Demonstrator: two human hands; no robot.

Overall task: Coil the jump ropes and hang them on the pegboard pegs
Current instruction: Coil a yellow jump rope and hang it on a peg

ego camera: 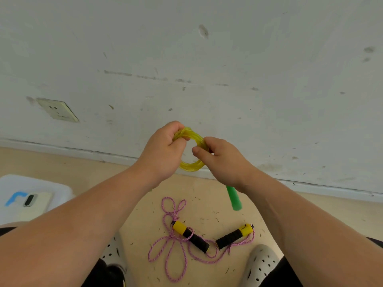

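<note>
Forearms (83, 235) close up: one rope coiled, one waiting.
Left hand (163, 150) and right hand (219, 160) pinch the translucent yellow plastic rope coil (190, 166), green foam handle (234, 198) dangling under the right; below the grip, a pink braided rope (172, 243) lies loose. Neither hung.

Gripping upper-left arc of yellow rope coil (190, 166) with left hand (163, 151), fingers curling round strands. Pinching right side of same coil with right hand (220, 160). Holding coil up before white wall (207, 59). Noting green handle (234, 198) sticking out below right wrist. Noting pink rope (172, 247) lying in loose loops on floor (51, 162), with black-and-yellow handles (190, 235) forming shallow V. Noting phone (35, 201) resting on white box (12, 183) at left.
</note>
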